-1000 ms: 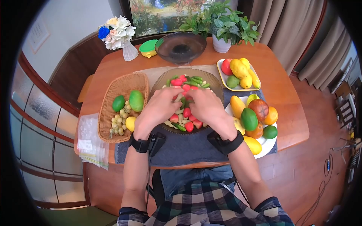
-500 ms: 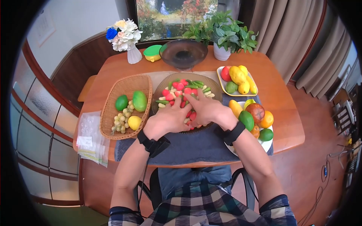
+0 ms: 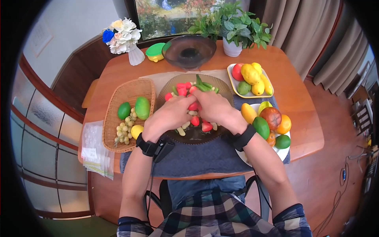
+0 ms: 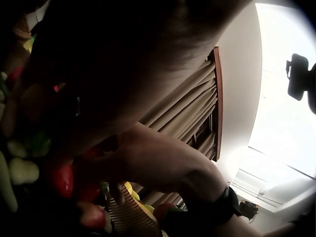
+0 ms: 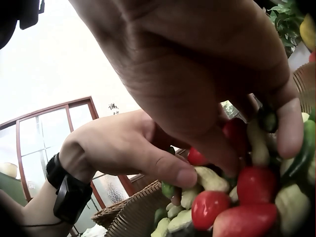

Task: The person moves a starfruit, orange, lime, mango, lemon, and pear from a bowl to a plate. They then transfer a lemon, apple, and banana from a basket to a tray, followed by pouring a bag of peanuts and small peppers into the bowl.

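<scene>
Both hands are inside a round, ribbed glass bowl, among red pieces, green peppers and pale, peanut-shaped pieces. The left hand and right hand meet near the middle, their fingertips partly hidden. In the right wrist view, the right hand has its fingers spread down into the pile, and the thumb of the left hand touches a pale piece. The dark left wrist view shows red pieces below the hands.
A wicker basket with fruit stands left, beside plastic bags. Fruit plates and a tray are on the right. Behind stand an empty dark bowl, a green-lidded container, a flower vase and a potted plant.
The spread hands have drawn closer together over the bowl's middle. Pieces have shifted, and more of the bowl's near bottom shows. The head view has tilted slightly.
</scene>
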`<state>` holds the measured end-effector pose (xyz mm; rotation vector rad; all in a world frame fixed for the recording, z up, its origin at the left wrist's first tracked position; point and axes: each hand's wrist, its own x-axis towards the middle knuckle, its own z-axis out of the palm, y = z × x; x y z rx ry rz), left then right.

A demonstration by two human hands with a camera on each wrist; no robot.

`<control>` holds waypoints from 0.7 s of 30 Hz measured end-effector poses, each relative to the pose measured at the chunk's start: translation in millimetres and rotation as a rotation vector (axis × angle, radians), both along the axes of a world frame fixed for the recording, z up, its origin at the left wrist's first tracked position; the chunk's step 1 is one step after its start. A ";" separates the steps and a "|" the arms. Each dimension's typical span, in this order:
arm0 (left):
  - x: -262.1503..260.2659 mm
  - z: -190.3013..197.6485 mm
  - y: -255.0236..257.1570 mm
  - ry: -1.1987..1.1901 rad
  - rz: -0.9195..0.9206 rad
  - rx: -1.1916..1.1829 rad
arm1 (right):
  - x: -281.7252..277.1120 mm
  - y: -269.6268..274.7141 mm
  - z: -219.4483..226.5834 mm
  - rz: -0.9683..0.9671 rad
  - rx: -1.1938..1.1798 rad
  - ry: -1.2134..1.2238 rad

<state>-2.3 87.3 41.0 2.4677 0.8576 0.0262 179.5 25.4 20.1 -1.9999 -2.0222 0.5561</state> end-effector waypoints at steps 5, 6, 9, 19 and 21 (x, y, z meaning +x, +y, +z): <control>1.1 9.3 0.9 -0.080 0.017 0.022 | 0.5 3.2 -2.8 0.005 0.027 0.058; 1.1 11.1 -0.3 -0.109 0.025 0.025 | 0.0 0.8 1.0 0.003 0.028 0.059; -1.9 15.4 1.2 -0.179 0.092 -0.001 | -1.6 -8.9 13.2 -0.024 0.027 0.036; -7.4 23.4 32.1 -0.148 0.205 0.038 | 16.7 8.8 31.2 -0.131 -0.106 -0.101; -2.7 17.4 36.0 -0.125 0.210 0.010 | 13.6 12.7 27.8 -0.118 -0.132 -0.131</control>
